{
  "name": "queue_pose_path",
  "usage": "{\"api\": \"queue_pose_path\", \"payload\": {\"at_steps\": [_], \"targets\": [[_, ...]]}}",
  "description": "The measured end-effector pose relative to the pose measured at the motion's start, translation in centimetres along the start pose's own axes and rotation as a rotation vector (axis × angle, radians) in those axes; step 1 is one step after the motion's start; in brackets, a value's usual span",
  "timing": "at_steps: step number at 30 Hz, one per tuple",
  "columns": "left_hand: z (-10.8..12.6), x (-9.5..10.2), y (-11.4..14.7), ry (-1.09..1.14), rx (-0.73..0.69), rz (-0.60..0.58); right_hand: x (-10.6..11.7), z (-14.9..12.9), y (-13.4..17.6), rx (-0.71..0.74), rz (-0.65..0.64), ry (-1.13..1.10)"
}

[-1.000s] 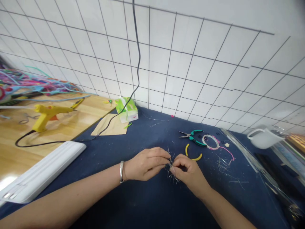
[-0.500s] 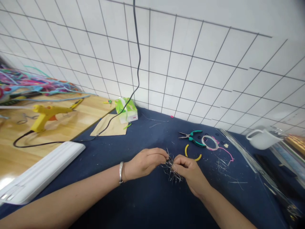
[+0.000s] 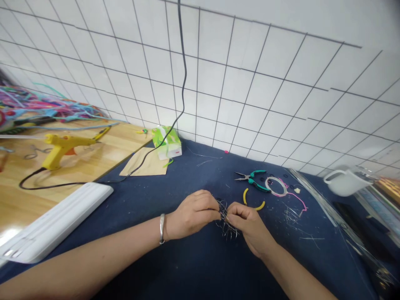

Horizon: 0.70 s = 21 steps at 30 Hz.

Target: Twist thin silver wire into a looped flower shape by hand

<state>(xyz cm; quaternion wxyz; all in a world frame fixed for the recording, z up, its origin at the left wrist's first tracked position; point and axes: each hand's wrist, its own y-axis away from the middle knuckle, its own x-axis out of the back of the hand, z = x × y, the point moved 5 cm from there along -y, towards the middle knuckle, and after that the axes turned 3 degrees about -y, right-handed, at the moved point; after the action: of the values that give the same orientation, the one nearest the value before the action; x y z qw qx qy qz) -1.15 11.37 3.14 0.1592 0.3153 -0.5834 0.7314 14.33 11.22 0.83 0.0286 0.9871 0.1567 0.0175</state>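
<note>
A tangled bundle of thin silvery wires [image 3: 227, 227] is between my two hands, its ends sticking out in many directions. My right hand [image 3: 248, 223] pinches the bundle from the right with thumb and forefinger. From the left, my left hand [image 3: 196, 211] has its fingers closed at the bundle's edge, gripping wire there; the exact spot is hidden by the fingers. Just beyond my right hand lie yellow-handled pliers [image 3: 260, 206], their head partly hidden. Farther off are needle-nose pliers [image 3: 252, 177] with teal handles, lying open.
A wire coil [image 3: 275, 186] and loose wire offcuts [image 3: 292, 214] lie to the right, near a white mug [image 3: 346, 182]. At left are a white power strip [image 3: 62, 223], a yellow glue gun [image 3: 59, 150] and its black cord. A tissue pack [image 3: 167, 143] stands by the tiled wall.
My left hand has turned slightly, its knuckles now higher and its fingers more curled at the wires. My right hand stays almost in place. The view has shifted a little.
</note>
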Motion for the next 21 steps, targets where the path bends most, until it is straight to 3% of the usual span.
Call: {"api": "queue_pose_path", "payload": {"at_steps": [13, 21], "targets": [[0.7, 0.2, 0.3, -0.153, -0.113, 0.033, -0.4, -0.2, 0.2, 0.035, -0.061, 0.089], [1.7, 0.7, 0.0, -0.199, -0.179, -0.024, -0.5, -0.3, 0.2, 0.041, -0.108, 0.126]]}}
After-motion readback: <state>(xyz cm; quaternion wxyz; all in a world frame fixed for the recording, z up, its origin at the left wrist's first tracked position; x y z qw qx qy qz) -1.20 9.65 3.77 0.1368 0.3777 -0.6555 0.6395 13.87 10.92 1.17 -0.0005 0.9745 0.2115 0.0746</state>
